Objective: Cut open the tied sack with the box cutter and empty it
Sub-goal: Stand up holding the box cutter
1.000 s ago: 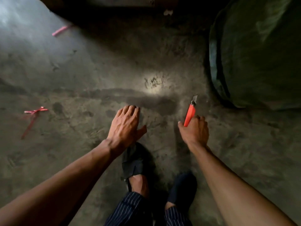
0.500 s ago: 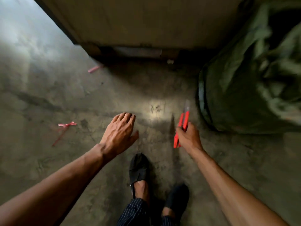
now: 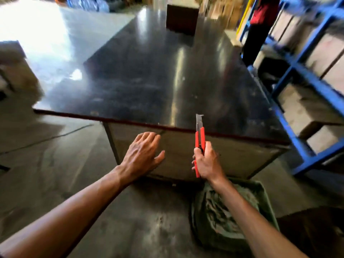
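My right hand [image 3: 206, 162] grips a red box cutter [image 3: 200, 135] upright, its steel blade extended and pointing up in front of the table's near edge. My left hand [image 3: 142, 155] is empty, fingers spread, hovering palm down in front of the table's side panel. The green sack [image 3: 219, 215] lies on the floor at the lower right, directly below my right forearm, which hides part of it. Its top looks crumpled; whether it is tied I cannot see.
A large dark glossy table [image 3: 158, 81] fills the middle, with a dark box [image 3: 181, 19] at its far end. Blue metal shelving [image 3: 305, 75] holding cartons stands along the right. A grey block [image 3: 16, 71] sits at the left on the concrete floor.
The view has swung up from the floor to the table. The sack now lies lower in view under my right arm. The cutter stays in my right hand, now held upright.
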The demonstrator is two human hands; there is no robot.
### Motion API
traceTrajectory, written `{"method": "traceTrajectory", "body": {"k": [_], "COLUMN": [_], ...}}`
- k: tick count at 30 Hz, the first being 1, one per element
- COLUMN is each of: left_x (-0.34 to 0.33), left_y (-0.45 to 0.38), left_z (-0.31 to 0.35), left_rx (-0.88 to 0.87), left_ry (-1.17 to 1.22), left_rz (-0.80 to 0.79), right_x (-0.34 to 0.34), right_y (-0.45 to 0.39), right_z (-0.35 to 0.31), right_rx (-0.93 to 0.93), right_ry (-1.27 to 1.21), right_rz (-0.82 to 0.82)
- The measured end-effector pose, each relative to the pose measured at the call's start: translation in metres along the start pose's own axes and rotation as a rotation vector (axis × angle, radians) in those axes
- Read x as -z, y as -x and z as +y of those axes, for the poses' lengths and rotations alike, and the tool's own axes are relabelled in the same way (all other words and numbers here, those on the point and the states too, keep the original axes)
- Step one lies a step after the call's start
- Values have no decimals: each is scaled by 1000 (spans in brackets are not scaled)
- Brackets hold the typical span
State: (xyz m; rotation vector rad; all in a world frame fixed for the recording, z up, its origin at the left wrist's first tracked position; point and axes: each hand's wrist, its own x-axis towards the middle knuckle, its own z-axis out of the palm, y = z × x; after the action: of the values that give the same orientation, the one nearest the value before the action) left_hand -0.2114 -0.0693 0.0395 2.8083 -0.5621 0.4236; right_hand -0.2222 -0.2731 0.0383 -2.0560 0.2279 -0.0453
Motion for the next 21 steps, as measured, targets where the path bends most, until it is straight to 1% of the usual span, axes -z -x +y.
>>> {"method": "traceTrajectory", "body": {"k": [3,5,9,12,16,19,21], "left_x": [43,59,64,51,21,-11,-35], "left_y": [-27,-46,-89,-132,-191,-218,-233], "left_z": [-1,-7,-34,-63,-107,-133,-148], "left_rx": [-15,-13,-7,-3,14,30,26], "left_ry": [-12,-9,-36,-45,-44,-20,-26], "left_rz": [104,156,182,151,98,2,-47], "right_x": [26,36,41,34,15,-4,-18], "right_y": [-15,-29,-70,-116,-181,-212,-235], "right_z": [-51,-75,-102,-109,-102,-85,-68], "right_rx": [40,33,4,-7,-21,-95,-158], "right_ry": [-91,-176,-307,-343,-266,-187,-149], "right_rz": [75,136,121,124,178,226,228]}}
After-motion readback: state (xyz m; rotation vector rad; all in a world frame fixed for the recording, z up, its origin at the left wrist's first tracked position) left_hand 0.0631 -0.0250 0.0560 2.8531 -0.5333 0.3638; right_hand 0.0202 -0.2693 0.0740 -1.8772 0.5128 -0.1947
